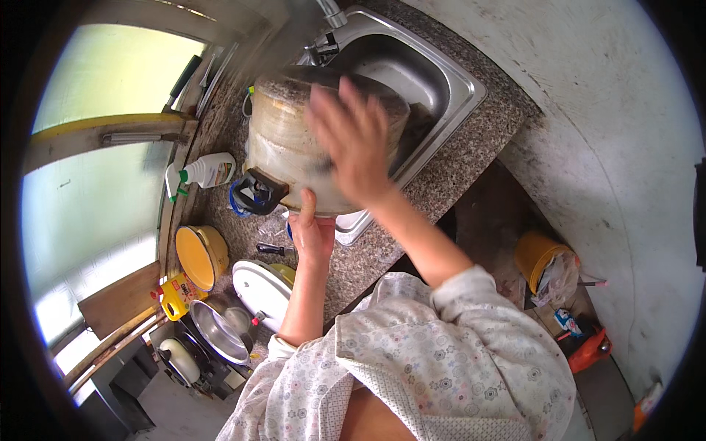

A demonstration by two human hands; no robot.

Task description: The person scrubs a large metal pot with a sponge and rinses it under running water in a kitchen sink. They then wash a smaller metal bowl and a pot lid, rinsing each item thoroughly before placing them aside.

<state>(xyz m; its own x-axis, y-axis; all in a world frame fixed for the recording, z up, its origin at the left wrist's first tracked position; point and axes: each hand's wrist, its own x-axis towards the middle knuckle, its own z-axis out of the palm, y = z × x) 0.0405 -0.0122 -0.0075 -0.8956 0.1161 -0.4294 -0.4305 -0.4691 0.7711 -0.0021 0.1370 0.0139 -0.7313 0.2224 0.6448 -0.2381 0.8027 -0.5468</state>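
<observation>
A large metal pot (287, 143), stained brown, lies tilted over the stainless steel sink (463, 93), its base towards the tap. My left hand (314, 231) grips the rim at the near end, thumb on the outer wall. Beside that thumb sticks out the pot's black side handle (259, 192). My right hand (353, 143) is blurred by motion, fingers spread over the pot's wall. A dark patch shows by its palm; whether it is a scrubber or a stain I cannot tell.
Left on the granite counter (441, 187) are a spray bottle (209, 170), a black-handled tool (270, 249), a white lid (262, 289), a yellow enamel basin (201, 256), a yellow detergent bottle (179, 295) and a steel bowl (220, 328). The tap (331, 14) overhangs the sink. A yellow bucket (532, 259) stands lower right.
</observation>
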